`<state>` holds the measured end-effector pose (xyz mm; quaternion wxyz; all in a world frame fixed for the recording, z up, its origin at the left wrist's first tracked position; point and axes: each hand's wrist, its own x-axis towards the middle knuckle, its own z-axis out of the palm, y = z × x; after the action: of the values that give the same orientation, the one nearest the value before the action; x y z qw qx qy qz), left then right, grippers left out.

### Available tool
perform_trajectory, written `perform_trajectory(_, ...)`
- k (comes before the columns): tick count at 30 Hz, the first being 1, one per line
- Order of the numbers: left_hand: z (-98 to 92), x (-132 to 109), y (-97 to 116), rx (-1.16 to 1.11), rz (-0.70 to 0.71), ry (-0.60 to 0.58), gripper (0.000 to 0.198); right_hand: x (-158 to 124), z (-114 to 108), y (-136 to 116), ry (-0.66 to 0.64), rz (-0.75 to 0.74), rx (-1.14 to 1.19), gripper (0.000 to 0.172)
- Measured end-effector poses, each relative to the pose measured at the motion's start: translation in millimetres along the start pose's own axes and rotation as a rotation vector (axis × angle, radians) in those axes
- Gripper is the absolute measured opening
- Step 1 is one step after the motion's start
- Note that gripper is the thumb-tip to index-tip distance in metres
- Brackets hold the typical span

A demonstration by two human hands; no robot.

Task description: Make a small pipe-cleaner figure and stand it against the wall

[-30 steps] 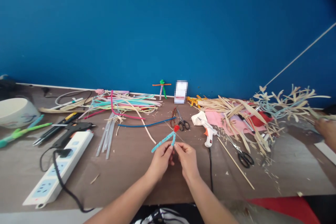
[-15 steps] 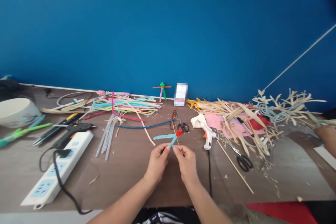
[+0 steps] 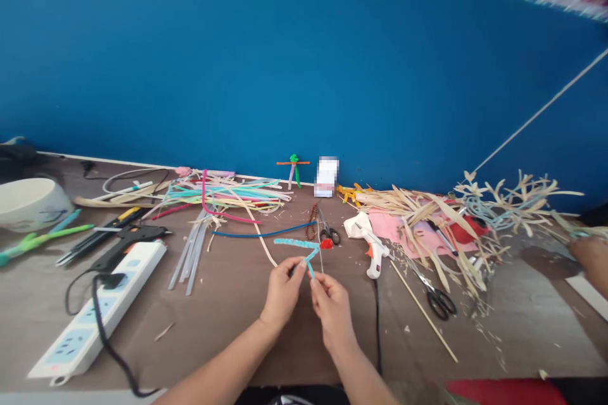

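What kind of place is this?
It looks like a craft table, maybe in a workshop or classroom. You can see a heap of colourful pipe cleaners, a white glue gun and scissors.

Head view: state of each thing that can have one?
Left hand: pinching light-blue stem
Right hand: pinching that stem's lower end
Light-blue stem: sharply bent
Dark-blue stem: gently curved
Power strip: plug in one socket
Black glue gun: lying down
White glue gun: lying down
Green-topped figure: upright
White bowl: upright
Right-side scissors: blade opening unclear
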<state>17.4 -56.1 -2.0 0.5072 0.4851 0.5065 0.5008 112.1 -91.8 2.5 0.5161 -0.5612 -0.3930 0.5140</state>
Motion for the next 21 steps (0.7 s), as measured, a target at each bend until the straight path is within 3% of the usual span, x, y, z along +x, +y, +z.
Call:
perform_trajectory(3, -8.0, 9, 4, 0.243, 0.181, -0.010, 0.026, -10, 3, 1, -0.087, 0.063, 0.004, 0.034)
perform_trajectory(8, -18.9, 21, 14, 0.559, 0.350, -0.075, 0.025, -20, -1, -4, -0.223, 0.087, -0.154, 0.035)
perform_trajectory(12, -22.9, 25, 20, 0.811, 0.476, -0.214, 0.026, -19, -16, -30, -0.195, -0.228, -0.552, 0.025)
perform_trajectory(16, -24.0, 25, 25, 1.033, 0.581, -0.392, 0.025, -8, -33, -80, -0.166, -0.446, -1.013, 0.021)
perform_trajectory(21, -26.6, 22, 41, 1.125, 0.783, -0.688, 0.022, 13, -40, -136, -0.349, -0.617, -1.203, 0.016)
